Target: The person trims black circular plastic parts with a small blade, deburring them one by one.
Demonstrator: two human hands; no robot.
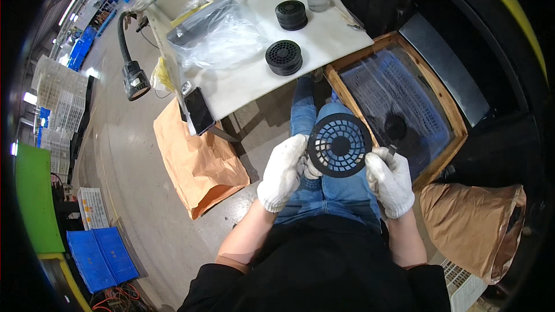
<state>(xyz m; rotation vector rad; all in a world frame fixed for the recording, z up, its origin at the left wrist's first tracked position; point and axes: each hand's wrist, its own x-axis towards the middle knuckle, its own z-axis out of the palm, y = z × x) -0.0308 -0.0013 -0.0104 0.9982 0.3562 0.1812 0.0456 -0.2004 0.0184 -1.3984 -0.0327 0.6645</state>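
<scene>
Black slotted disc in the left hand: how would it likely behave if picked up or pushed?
The black slotted disc is probably light for its size, as its openings show the jeans behind. It seems fairly stiff, showing no obvious sag in the left hand. Its thin bars between openings might crack if pressed hard.

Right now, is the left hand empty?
No, the left hand holds a round black grille near its rim, above the blue jeans.

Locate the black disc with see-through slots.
In the head view, the slotted black disc is just right of centre, above the jeans, held by the left hand, with the right hand at its right edge.
</scene>
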